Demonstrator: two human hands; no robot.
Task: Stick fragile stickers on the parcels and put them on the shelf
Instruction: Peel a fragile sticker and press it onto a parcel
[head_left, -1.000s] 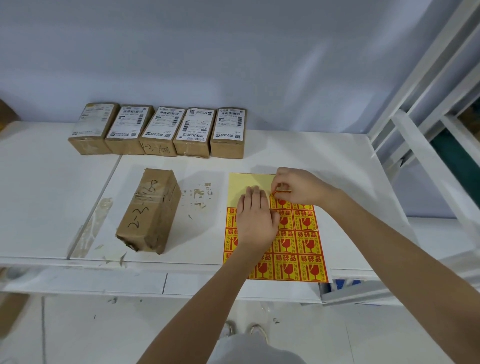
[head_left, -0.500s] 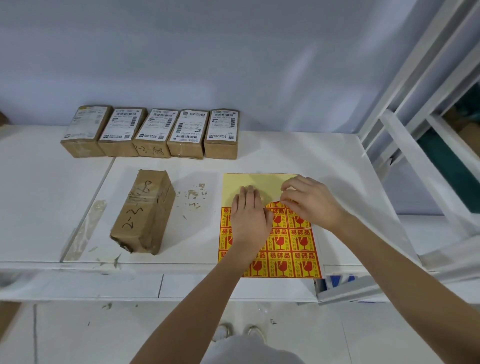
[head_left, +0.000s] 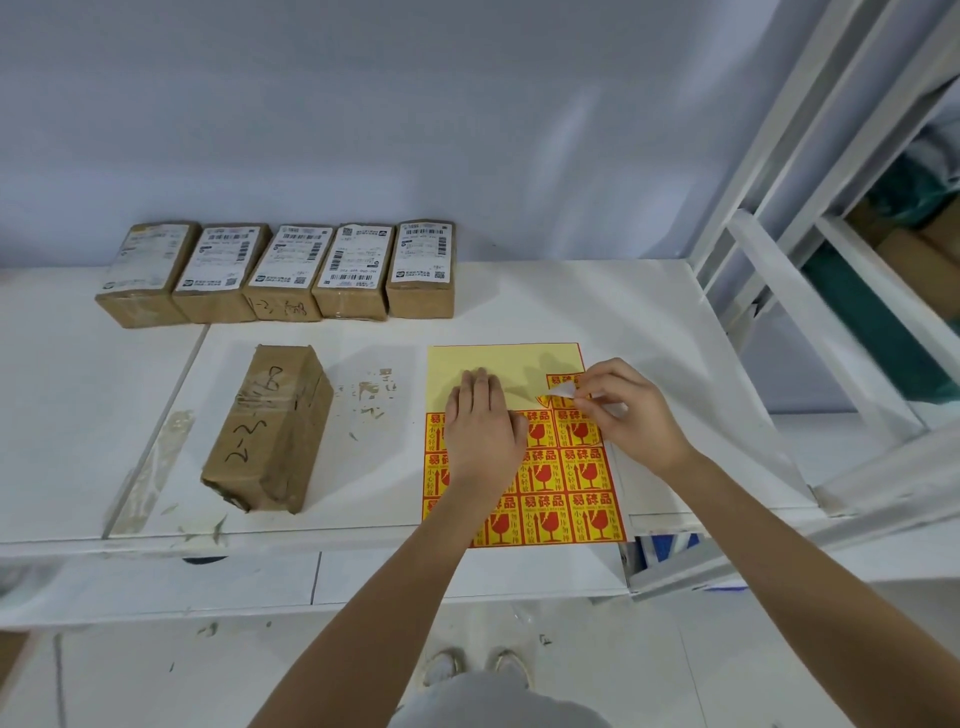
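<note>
A white table is seen to carry a row of five labelled parcels along its far edge, a single brown taped parcel lying nearer on the left, and a yellow sticker sheet to the right of it, its lower rows filled with red-and-yellow fragile stickers. The sheet is pressed flat by the left hand, fingers straight and together. One sticker, partly peeled at the sheet's upper right, is pinched between thumb and fingertips of the right hand.
</note>
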